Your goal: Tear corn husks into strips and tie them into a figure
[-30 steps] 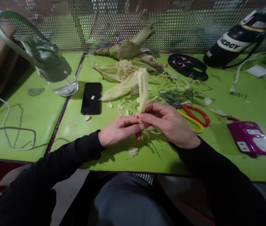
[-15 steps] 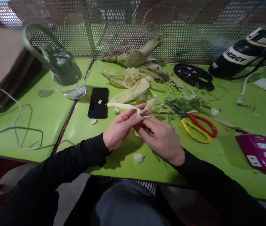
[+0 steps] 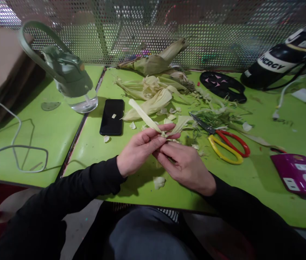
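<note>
OK so the left hand (image 3: 136,150) has thumb and fingers pinched together on a pale husk strip (image 3: 144,116), left of the scissors (image 3: 212,132). Right hand (image 3: 184,164) is tucked up against it, fingers curled in; can't tell if they've got any husk. Bigger husks (image 3: 153,105) lie behind and left of the scissors, phone (image 3: 111,124) further left, all on the green table (image 3: 139,189).
</note>
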Available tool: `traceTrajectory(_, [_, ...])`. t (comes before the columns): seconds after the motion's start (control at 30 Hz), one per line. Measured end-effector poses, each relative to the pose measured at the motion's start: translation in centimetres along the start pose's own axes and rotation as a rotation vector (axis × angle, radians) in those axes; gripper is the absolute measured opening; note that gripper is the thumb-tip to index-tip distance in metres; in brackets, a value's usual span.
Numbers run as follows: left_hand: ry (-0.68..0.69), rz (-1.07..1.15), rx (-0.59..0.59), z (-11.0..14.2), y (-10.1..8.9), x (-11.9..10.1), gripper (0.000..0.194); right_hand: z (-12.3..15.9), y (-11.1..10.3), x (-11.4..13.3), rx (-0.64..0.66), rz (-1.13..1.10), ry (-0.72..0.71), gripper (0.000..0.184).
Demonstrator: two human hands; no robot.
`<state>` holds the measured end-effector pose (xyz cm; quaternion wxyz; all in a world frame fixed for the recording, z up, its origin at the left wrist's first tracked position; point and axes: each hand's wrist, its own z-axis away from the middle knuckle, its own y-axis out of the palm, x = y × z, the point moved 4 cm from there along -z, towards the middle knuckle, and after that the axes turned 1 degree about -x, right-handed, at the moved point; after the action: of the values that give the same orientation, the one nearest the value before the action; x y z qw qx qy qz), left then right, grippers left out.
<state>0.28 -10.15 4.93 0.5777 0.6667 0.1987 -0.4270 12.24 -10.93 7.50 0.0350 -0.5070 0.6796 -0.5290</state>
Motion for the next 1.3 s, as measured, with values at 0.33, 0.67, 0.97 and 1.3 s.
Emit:
traceTrajectory(0.33, [0.021, -0.105, -0.002, -0.2, -0.3, -0.7, 0.026, 0.2, -0.7, 0.0, -0.076, 0.056, -0.059, 0.02])
traceTrajectory(0.67, [0.036, -0.347, 0.124, -1.0, -1.0, -1.0, 0.026, -0.7, -4.1, -1.5, -0.229, 0.424, -0.148, 0.015])
traceTrajectory(0.97, [0.092, -0.626, 0.206, -0.8, -0.8, -0.9, 0.023, -0.6, -3.3, -1.1, -0.197, 0.375, -0.229, 0.004])
traceTrajectory(1.3, [0.102, -0.563, 0.357, -0.5, -0.1, -1.1, 0.02, -0.5, -3.7, -0.8, -0.221, 0.279, -0.165, 0.005])
